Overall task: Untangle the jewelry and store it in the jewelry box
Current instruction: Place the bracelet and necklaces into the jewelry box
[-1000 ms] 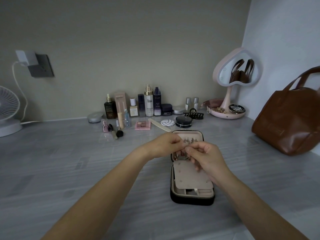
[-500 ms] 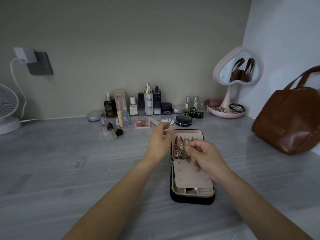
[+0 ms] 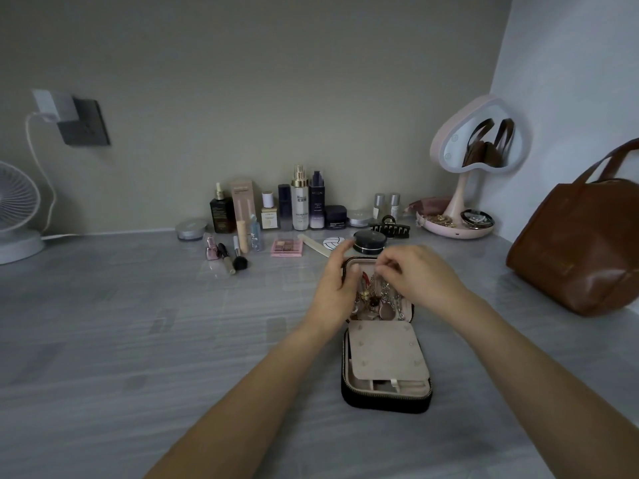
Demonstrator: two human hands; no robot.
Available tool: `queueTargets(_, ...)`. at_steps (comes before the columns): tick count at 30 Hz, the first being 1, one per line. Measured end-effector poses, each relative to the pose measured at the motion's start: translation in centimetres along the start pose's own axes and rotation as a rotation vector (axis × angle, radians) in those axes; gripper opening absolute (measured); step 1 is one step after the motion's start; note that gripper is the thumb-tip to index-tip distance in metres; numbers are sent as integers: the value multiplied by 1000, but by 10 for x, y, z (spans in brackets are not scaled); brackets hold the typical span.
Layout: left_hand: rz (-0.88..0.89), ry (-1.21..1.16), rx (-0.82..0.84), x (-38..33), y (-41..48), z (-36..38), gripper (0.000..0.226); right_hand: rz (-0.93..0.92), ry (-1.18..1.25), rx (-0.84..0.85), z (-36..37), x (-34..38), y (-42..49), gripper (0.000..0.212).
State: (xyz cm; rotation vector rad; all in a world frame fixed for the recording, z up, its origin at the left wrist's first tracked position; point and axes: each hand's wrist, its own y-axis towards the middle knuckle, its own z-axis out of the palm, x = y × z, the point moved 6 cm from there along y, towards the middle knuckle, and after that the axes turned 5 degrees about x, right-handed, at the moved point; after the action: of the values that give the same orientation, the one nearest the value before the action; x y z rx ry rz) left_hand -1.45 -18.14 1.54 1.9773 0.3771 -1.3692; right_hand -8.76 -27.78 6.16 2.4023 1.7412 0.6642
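Note:
A small black jewelry box (image 3: 385,399) with a beige lining lies open on the grey table, its lid half toward the wall. A tangle of chains and pendants (image 3: 375,299) lies in the lid half. My left hand (image 3: 333,292) rests against the lid's left edge, fingers fairly straight, thumb over the rim. My right hand (image 3: 418,278) hovers over the lid and pinches a thin chain at its top between thumb and fingertips. A beige flap (image 3: 382,350) covers the near half of the box.
Cosmetic bottles (image 3: 299,202), a pink palette (image 3: 287,247), brushes, a black compact (image 3: 369,242) and a hair claw (image 3: 390,229) line the wall side. A heart-shaped mirror (image 3: 480,146) with a tray stands back right, a brown bag (image 3: 584,250) at right, a white fan (image 3: 15,216) at left.
My right hand moved up and away from me, to the top of the lid, still pinching the jewelry. My left hand let go and settled against the lid's left edge.

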Motion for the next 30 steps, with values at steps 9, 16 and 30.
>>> queueTargets(9, -97, 124, -78, 7, 13, 4, 55, -28, -94, -102, 0, 10, -1, 17)
queueTargets(16, -46, 170, -130, 8, 18, -1, 31, -70, -244, -246, 1, 11, -10, 21)
queueTargets(30, -113, -179, -64, 20, 23, 4, 23, 326, 19, -194, -5, -15, -9, 17)
